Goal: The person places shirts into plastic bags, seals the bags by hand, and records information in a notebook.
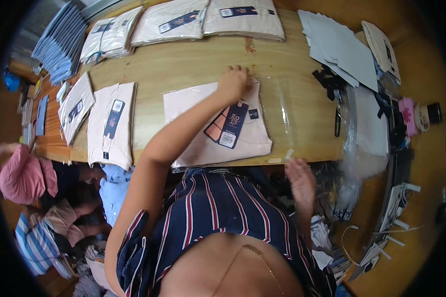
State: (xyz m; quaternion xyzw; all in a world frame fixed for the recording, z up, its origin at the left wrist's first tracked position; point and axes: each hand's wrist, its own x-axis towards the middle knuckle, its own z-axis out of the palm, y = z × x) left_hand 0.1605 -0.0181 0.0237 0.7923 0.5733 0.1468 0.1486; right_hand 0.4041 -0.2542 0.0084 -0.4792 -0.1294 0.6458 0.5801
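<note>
Left hand [233, 81] pressed its curled fingers onto the folded cream garment in clear plastic [218, 131] at my twelve o'clock; right hand [301, 183] hung open at three o'clock by the wooden table's edge [302, 153].

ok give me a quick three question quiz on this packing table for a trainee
1. True or false: the left hand rests on the far edge of the bagged pale garment lying on the wooden table.
2. Multiple choice: where is the right hand? A) flat on the stack of grey card sheets B) open, at the near table edge beside the clear bag's flap C) closed on the dark hang tag
3. Fill in: the hang tag on the garment is dark ____ in colour.

Key: 1 true; 2 B; 3 blue
</note>
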